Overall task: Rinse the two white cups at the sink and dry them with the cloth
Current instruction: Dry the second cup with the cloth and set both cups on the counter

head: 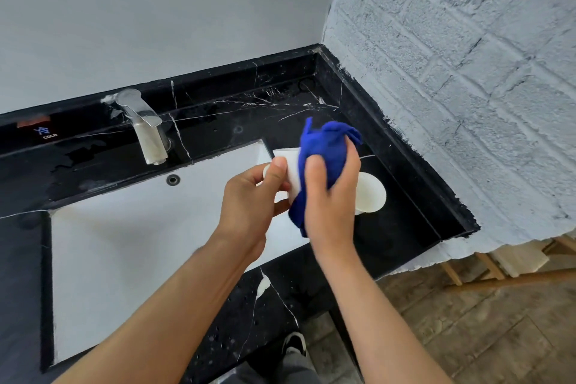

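My left hand (252, 203) grips a white cup (291, 170) over the right end of the sink, its thumb on the cup's side. My right hand (332, 193) presses a blue cloth (324, 150) around that cup, and the cloth covers most of it. The second white cup (371, 193) lies on the black counter just right of my right hand, partly hidden behind it.
A white rectangular sink (124, 243) is set in a black marble counter (414, 206). A metal tap (146, 128) stands behind the sink at the left. A grey brick wall (467, 72) bounds the counter on the right. Wooden floor lies below.
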